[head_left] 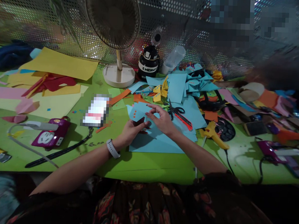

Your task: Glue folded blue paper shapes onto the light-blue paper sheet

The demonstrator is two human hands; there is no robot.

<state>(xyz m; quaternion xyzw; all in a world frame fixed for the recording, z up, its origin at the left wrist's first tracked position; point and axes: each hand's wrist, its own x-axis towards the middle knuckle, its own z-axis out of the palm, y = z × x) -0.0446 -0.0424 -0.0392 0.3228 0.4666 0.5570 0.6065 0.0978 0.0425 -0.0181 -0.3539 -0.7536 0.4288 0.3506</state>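
Observation:
My left hand (131, 132) pinches the lower edge of a small light-blue paper cut-out (137, 113) dotted with orange spots, holding it above a large light-blue sheet (160, 140) on the green table. My right hand (161, 119) rests its fingers on the cut-out's right edge, fingertips pressed together on it. A white band sits on my left wrist.
Scissors with orange blades (180, 115) lie just right of my hands. A yellow glue gun (213, 134) lies further right. A desk fan (116, 35), a black jar (148, 63), a purple device (50, 134) and several paper scraps (189, 82) cover the table (147, 164).

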